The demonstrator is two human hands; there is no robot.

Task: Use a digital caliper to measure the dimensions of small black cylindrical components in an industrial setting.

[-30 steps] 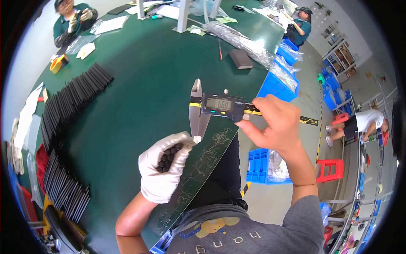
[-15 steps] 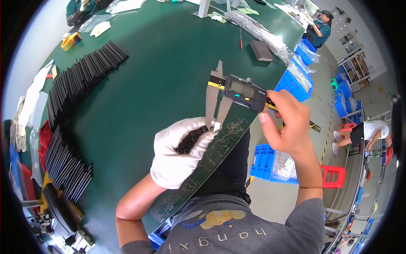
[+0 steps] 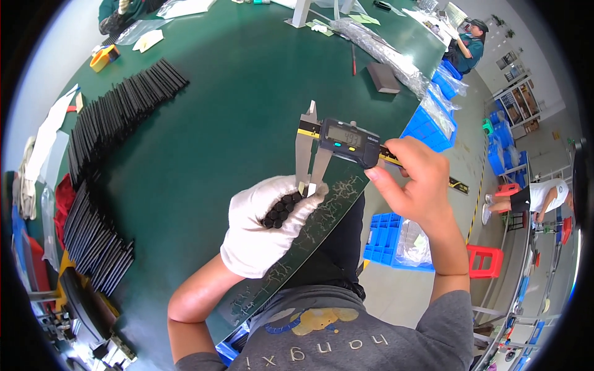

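My left hand wears a white glove and is closed around a bundle of short black rods, their ends facing up. My bare right hand grips a digital caliper by its sliding display body. The caliper's steel jaws point down and meet the top of the rod bundle near my gloved thumb. Both hands hover over the front edge of the green table.
Long rows of black rods fan along the table's left side. A dark block and clear plastic bags lie at the far right. Blue crates and a red stool stand on the floor. Other people work at the far edges.
Both hands came closer together. The caliper's jaws dropped from above the table onto the bundle of rods in my gloved hand.
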